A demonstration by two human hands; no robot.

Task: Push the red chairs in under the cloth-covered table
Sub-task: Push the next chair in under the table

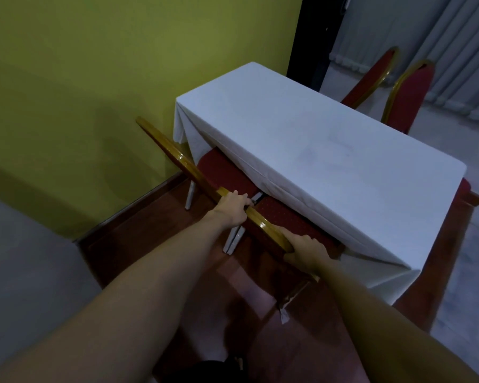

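Both arms reach forward from the bottom of the view to two red chairs standing side by side along the near long edge of the worktop (329,150), which is draped in a white cloth that hangs down past its edges. The left hand (231,210) is wrapped over the golden top rail of the far-left chair (177,158), its fingers (244,200) curled over the front of the rail and clenched on it near the end closest to the neighbouring chair. The right hand (307,252) closes on the golden rail of the nearer chair (268,230), thumb along the top, the fingers folded around the frame and mostly hidden behind it.

The red padded seats of both chairs lie partly beneath the hanging cloth, with their front portions tucked under the worktop and their backs standing just outside its edge. Pale metal legs show below the two backs, resting on a reddish-brown floor strip (155,244) that runs beneath the worktop.

On the far long side, two more red chairs with golden frames (409,98) stand close together, their backs rising above the cloth. A yellow-green wall (94,64) fills the left, touching or just beside the worktop's short far end; which one, I cannot tell. Pale curtains (454,51) hang at the upper right
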